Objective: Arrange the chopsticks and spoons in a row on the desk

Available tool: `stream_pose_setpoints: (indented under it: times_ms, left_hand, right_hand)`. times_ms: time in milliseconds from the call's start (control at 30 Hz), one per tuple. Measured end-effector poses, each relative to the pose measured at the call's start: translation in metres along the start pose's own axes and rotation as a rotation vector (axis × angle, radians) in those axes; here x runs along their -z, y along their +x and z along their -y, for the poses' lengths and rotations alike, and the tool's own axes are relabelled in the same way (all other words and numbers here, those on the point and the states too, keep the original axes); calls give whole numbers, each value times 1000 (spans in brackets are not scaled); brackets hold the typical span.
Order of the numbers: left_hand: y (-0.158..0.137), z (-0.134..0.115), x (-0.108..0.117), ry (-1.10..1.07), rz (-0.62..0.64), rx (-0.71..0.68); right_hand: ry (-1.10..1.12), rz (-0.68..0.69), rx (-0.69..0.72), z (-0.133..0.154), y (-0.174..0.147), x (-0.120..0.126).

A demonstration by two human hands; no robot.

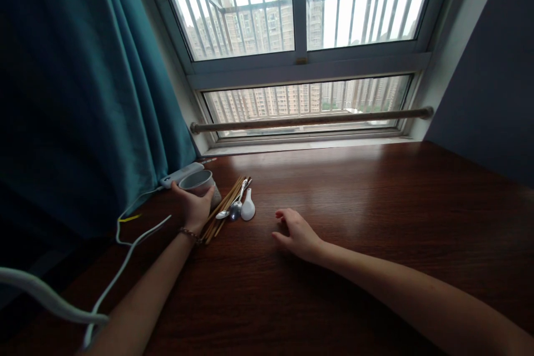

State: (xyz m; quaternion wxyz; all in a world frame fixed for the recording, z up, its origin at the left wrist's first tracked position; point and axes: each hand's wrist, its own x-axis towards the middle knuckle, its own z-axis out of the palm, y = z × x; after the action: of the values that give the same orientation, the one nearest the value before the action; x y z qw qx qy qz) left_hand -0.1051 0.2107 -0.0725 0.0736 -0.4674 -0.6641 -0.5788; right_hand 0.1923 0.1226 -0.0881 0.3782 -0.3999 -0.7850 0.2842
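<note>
My left hand is wrapped round the near side of a grey cup, which stands upright with its mouth up. Just right of the cup lies a loose bundle of wooden chopsticks. Metal spoons rest on and beside the chopsticks. A white soup spoon lies at their right edge. Farther right, over the brown tabletop, my right hand is held with thumb and fingers apart and nothing between them.
Behind the cup, a white power strip lies by the teal curtain. White cables run along the left side, near a small yellow strip. A rail crosses the barred window at the back.
</note>
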Motion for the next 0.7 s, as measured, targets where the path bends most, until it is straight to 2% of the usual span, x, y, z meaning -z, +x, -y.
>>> stream_pose_setpoints:
  times_ms: [133,200,233,267,333,400,467,600,700]
  left_hand:
    - [-6,-18,10,126,-81,-29]
    - [-15,-35,19,319,-153,-151]
    - [-19,-45,23,392,-136,-240]
    - [-24,-54,26,448,-71,-328]
    - [-33,-70,25,534,184,-430]
    - [-37,-80,18,618,432,-420]
    - [-37,-84,6,700,595,-368]
    - [-31,-81,-17,836,804,-242]
    - [-28,-80,-26,903,864,-156]
  right_hand:
    - [24,15,-61,6,12,5]
    - [36,12,-107,10,25,4]
    - [36,8,-133,12,34,2]
    - [32,4,-161,13,43,-1]
    - [11,3,-237,16,64,-10]
    - [-17,18,-295,18,84,-23]
    - [-62,31,-348,20,100,-36]
    - [-145,44,-441,26,120,-55]
    - [-163,60,-476,27,127,-62]
